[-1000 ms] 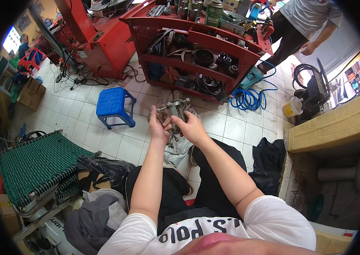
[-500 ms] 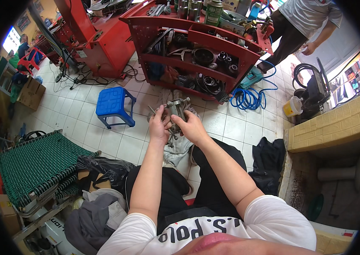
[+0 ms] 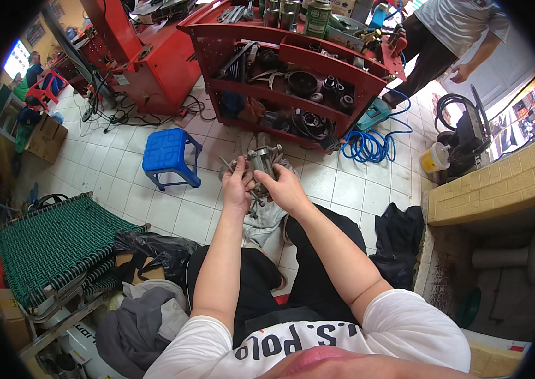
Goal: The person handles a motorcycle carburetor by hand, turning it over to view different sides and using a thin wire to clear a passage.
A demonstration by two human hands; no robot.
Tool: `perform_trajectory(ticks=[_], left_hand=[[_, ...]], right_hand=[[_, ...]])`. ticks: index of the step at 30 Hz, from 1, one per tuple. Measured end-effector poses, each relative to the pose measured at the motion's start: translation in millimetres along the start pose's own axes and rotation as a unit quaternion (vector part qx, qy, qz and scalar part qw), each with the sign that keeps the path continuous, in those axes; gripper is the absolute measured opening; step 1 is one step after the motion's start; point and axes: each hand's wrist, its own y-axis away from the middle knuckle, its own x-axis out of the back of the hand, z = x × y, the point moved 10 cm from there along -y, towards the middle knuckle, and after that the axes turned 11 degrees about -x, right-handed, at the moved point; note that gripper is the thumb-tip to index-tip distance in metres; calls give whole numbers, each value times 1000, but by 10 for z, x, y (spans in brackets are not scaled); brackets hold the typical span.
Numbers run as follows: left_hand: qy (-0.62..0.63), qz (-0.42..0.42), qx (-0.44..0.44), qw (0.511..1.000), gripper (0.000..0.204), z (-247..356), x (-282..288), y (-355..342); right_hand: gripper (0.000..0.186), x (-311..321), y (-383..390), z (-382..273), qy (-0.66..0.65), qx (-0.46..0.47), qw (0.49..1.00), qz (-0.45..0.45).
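Between my knees, over a crumpled grey cloth [image 3: 263, 228], is a greasy metal mechanical part [image 3: 263, 160]. It has a cylindrical body, with a crosspiece and bolt-like ends at its far side. My right hand [image 3: 285, 191] grips it from the right, thumb laid along the cylinder. From the left, my left hand [image 3: 237, 191] closes its fingers at the part's side. A thin metal rod [image 3: 225, 163] sticks out beside those fingertips. Smaller metal pieces [image 3: 257, 203] show below, between the hands. My fingers hide much of the part's lower half.
A red tool cart [image 3: 273, 35] with parts on its shelves stands ahead. A blue stool [image 3: 167, 155] is left of my hands, and a green woven folding bed [image 3: 59, 243] lies farther left. Coiled blue hose [image 3: 368, 148] rests by the cart. Another person [image 3: 453, 38] stands at far right.
My hands and the metal part stay nearly still. At the far right, the other person's hand has shifted slightly, its fingers now hanging looser.
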Motion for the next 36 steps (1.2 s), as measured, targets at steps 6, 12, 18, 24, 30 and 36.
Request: perform_trajectory(ticks=[6, 12, 18, 24, 30, 36], left_hand=[[-11, 54, 7, 998, 25, 17, 4, 27], [-89, 112, -11, 990, 31, 62, 69, 57], [-95, 157, -13, 983, 35, 38, 164, 90], [23, 24, -11, 999, 35, -38, 149, -61], [-45, 37, -18, 998, 35, -13, 86, -27], [-44, 86, 6, 995, 33, 27, 145, 34]], right_hand=[[56, 4, -4, -21, 71, 34, 997, 12], [59, -20, -47, 40, 60, 30, 998, 2], [65, -12, 4, -9, 82, 17, 996, 2], [65, -23, 28, -46, 68, 14, 998, 2], [65, 9, -6, -3, 28, 20, 999, 5], [63, -30, 40, -50, 56, 10, 998, 1]])
